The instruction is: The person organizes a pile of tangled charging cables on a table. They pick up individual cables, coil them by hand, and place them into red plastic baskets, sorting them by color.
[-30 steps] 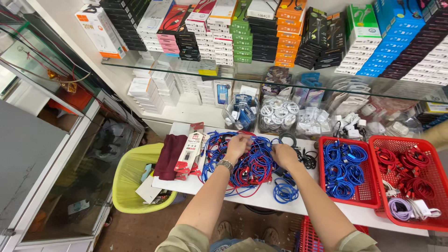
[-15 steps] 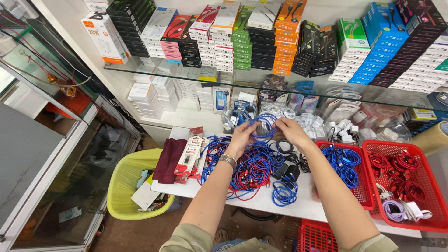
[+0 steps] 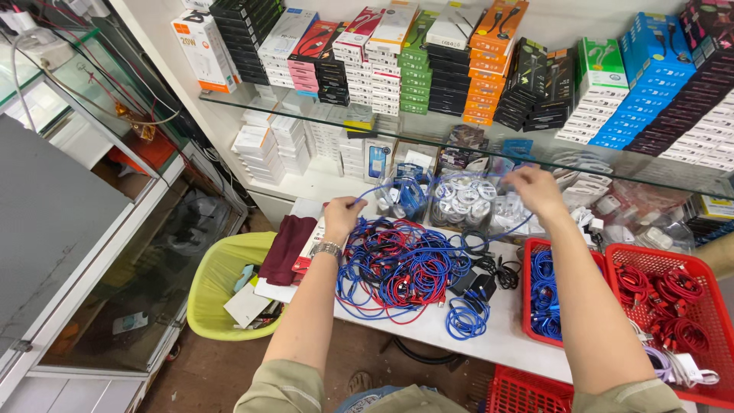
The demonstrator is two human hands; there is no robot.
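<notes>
Near: your sleeves are cut off by the bottom edge | Desk (image 3: 505,336): tangled pile of red and blue cables (image 3: 401,268) | Hands: your left hand (image 3: 342,218) and right hand (image 3: 537,190) each pinch an end of one blue cable (image 3: 428,180) stretched above the pile; its middle blurs against bagged goods behind.

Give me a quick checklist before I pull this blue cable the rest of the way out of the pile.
1. Left hand grips one end of the blue cable: ok.
2. Right hand grips the other end: ok.
3. Cable lifted above the pile of red and blue cables: ok.
4. Cable free of the pile: cannot tell, a strand runs down from the right hand toward it.
5. Blue cables already coiled in the red basket: ok.
6. Bare table in front for coiling: ok.
</notes>
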